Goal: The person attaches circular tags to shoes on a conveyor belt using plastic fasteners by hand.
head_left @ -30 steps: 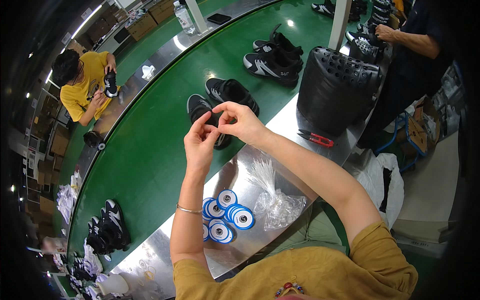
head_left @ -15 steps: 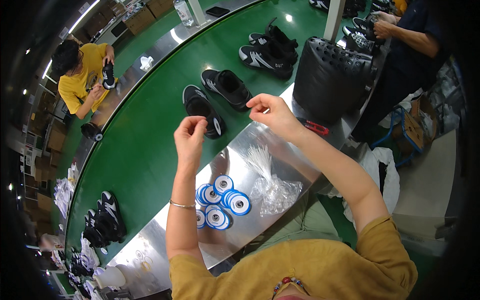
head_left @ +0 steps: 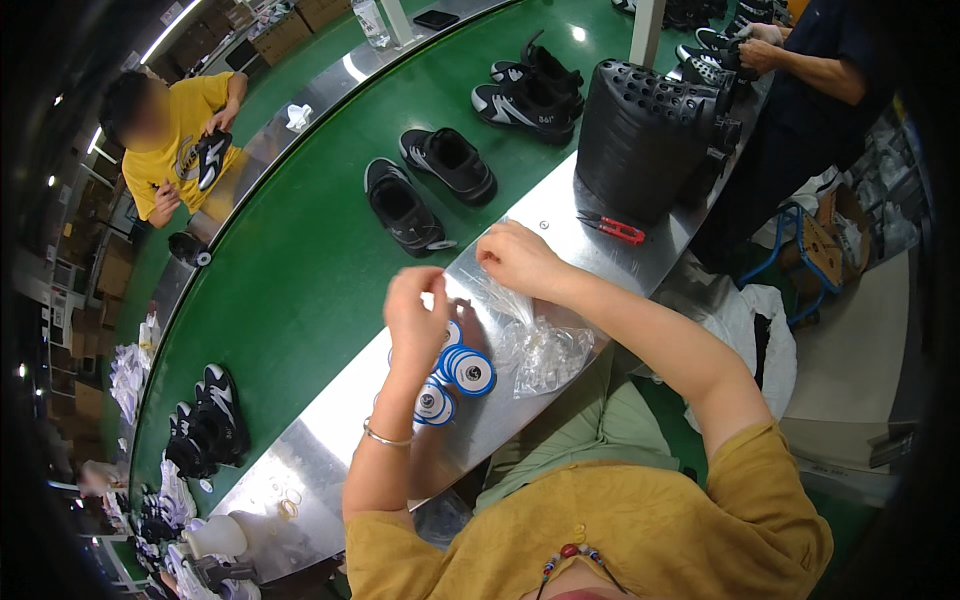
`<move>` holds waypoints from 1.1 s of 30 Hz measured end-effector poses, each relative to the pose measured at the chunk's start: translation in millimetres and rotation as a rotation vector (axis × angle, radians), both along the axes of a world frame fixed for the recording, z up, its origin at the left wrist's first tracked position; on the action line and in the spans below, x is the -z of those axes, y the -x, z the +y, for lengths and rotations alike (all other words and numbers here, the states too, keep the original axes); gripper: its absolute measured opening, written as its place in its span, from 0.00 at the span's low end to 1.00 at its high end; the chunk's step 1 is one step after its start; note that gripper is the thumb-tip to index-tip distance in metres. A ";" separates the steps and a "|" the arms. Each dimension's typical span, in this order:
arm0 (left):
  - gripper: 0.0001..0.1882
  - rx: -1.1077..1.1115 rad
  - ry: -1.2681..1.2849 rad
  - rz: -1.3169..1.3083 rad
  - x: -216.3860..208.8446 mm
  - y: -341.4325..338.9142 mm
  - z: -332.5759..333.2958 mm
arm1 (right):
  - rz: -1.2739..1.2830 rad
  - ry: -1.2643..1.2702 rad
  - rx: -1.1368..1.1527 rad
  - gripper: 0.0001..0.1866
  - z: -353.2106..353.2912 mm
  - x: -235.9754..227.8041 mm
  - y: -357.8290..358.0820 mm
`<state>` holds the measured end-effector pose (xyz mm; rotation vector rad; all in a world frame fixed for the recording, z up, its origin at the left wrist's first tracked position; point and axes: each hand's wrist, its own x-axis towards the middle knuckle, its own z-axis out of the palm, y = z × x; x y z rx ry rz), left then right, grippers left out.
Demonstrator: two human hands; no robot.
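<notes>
My left hand point(head_left: 417, 308) hovers with curled fingers over round white tags with blue rims point(head_left: 468, 370), which lie overlapping on the metal ledge and are partly hidden. Any object in its grip is hidden. My right hand point(head_left: 517, 260) is closed at the tips of a bundle of thin clear plastic strands point(head_left: 505, 298); whether it pinches one I cannot tell. The strands come out of a crumpled clear bag point(head_left: 550, 358). Just beyond my hands stand two black and grey shoes, the left shoe point(head_left: 402, 207) with a pale tag at its heel and the right shoe point(head_left: 450, 165).
Red-handled snips point(head_left: 612, 228) lie beside a black perforated container point(head_left: 640, 140). More shoes stand on the green belt point(head_left: 290, 300), at the far side point(head_left: 528, 100) and at the left point(head_left: 208, 425). A co-worker in yellow point(head_left: 190, 140) handles a shoe across the belt; another works at the right.
Both hands have come down from the shoes, the left to the round tags and the right to the clear strands. The co-worker in yellow has turned the shoe.
</notes>
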<state>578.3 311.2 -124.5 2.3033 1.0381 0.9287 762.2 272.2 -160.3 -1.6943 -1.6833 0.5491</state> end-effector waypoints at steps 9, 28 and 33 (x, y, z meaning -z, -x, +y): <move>0.20 0.449 0.025 0.292 5.8 -29.7 -57.8 | -0.334 0.205 -0.086 0.12 34.8 -7.2 14.7; 0.19 0.511 -0.013 0.334 29.0 -46.4 -54.9 | 0.883 0.101 0.254 0.03 68.6 12.0 -9.3; 0.18 0.507 0.003 0.308 27.2 -46.0 -55.1 | 1.238 0.060 0.275 0.03 46.2 -35.4 -20.2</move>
